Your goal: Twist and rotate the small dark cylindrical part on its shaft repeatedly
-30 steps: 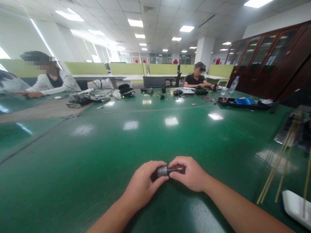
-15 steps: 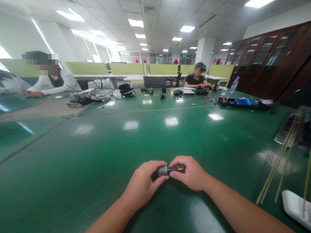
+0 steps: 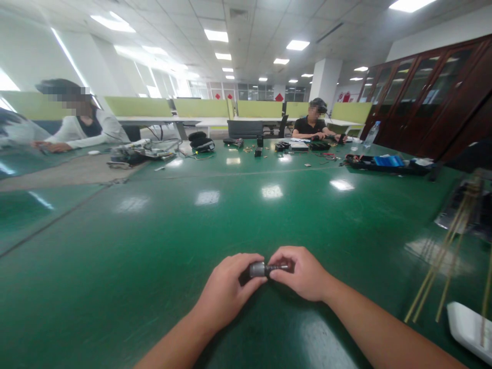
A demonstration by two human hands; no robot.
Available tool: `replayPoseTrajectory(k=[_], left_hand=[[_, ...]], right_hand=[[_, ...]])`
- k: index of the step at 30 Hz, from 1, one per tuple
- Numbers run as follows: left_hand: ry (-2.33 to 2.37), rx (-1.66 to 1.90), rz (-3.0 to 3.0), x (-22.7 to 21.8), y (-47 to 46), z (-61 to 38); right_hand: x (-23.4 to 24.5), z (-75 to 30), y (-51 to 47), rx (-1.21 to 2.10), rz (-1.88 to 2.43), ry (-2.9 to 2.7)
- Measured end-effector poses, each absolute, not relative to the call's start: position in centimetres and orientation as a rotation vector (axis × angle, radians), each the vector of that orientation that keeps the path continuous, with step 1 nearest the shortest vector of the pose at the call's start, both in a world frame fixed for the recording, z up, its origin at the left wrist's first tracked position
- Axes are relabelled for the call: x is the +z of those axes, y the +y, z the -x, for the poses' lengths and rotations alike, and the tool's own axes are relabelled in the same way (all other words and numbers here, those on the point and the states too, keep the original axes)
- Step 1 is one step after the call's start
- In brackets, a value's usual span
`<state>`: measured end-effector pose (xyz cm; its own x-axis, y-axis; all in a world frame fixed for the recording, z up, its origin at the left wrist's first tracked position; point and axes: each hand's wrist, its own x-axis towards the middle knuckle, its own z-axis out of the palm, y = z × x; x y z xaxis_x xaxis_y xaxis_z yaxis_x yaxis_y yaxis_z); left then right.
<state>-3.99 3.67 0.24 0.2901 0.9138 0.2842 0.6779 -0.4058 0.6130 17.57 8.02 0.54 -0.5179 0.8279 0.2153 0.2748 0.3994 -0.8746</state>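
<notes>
Close to the table's near side, my left hand (image 3: 226, 287) is closed around a small grey metal cylinder (image 3: 257, 269), with thumb and fingers on its two sides. From the cylinder's right end runs a thin, dark, ridged shaft (image 3: 274, 267) with a bright tip, lying level. My right hand (image 3: 303, 274) curls around this shaft, its thumb and fingertips near the joint with the cylinder. The fingers of the two hands almost meet. Part of the piece is hidden in my palms, and its exact kind is not clear.
Thin wooden sticks (image 3: 442, 266) and a white tray (image 3: 467, 328) lie at the right. Farther back are a black tray (image 3: 369, 163) with a blue item, a plastic bottle (image 3: 371, 134) and electronic parts (image 3: 142, 152). Two people sit at the green table (image 3: 172, 220).
Both hands keep nearly the same place and hold. My right fingertips have shifted very slightly to the right along the shaft.
</notes>
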Motion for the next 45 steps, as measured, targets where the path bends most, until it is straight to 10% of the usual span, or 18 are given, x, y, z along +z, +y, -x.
replayPoseTrajectory(k=[45], left_hand=[[1.466,0.898,-2.147,0.21,3.65,4.06]], right_hand=[[-0.30,-17.77,8.33,1.313,0.949,-1.834]])
